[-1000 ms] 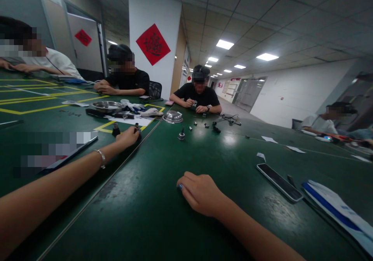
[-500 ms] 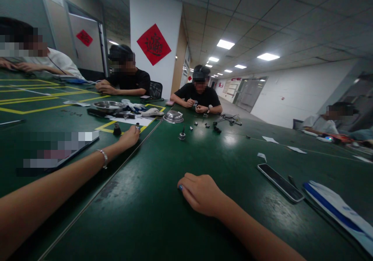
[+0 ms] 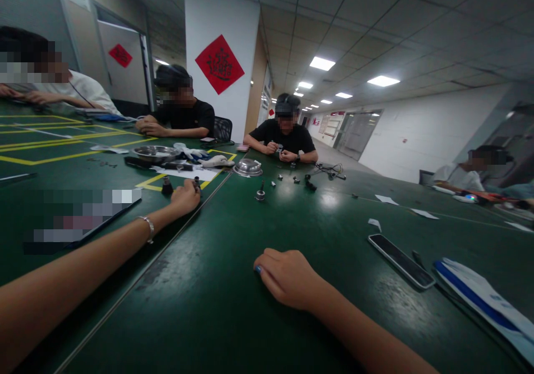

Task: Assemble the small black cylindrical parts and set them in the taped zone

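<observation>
Stretched forward across the green table (image 3: 217,240), my left hand (image 3: 186,198) is closed around a small dark cylindrical part (image 3: 197,180), mostly covered by its fingers. A black conical part (image 3: 167,185) stands upright just left of that hand. Nearer to me, my right hand (image 3: 290,276) rests on the table in a loose fist, its fingertips curled under and nothing seen in it. Beyond it stands a round metal part with a thin upright stem (image 3: 261,192).
A metal bowl (image 3: 247,166), a metal dish (image 3: 155,152) and gloves (image 3: 216,161) lie farther off. Small parts (image 3: 310,183) sit before a co-worker (image 3: 283,134). At right are a phone (image 3: 400,261) and a blue-white packet (image 3: 479,296). A blurred-out flat object (image 3: 100,212) lies left.
My left hand stays at nearly the same spot, its fingers shifted slightly about the small dark part. My right hand has not visibly moved.
</observation>
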`<state>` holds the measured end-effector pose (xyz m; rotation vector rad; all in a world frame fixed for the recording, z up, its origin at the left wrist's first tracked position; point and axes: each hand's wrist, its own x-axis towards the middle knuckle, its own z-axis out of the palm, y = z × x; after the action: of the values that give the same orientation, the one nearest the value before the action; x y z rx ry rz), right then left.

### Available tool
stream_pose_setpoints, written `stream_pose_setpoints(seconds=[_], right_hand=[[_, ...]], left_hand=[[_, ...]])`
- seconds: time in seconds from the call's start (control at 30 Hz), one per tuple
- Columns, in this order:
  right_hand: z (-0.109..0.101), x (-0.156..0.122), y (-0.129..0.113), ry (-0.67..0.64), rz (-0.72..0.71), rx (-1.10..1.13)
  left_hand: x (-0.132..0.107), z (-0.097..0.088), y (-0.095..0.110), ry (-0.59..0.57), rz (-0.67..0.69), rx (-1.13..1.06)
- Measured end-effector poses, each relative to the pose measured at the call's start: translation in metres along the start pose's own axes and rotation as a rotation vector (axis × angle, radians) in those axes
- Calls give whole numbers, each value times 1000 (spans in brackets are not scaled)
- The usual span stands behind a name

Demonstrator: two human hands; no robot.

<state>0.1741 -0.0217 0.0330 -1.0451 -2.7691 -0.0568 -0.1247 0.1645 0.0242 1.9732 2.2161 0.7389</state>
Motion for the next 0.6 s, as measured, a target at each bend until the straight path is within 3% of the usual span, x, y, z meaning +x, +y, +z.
stream_pose_setpoints(seconds=[0.23, 0.43, 0.6], right_hand=[[1, 0, 0, -10, 4, 3], [1, 0, 0, -15, 12, 4], [0, 0, 0, -19, 16, 28]], left_hand=[[-9, -7, 2, 28, 37, 43], [-12, 6, 8, -49, 226, 64], [-24, 13, 28, -128, 411, 59]])
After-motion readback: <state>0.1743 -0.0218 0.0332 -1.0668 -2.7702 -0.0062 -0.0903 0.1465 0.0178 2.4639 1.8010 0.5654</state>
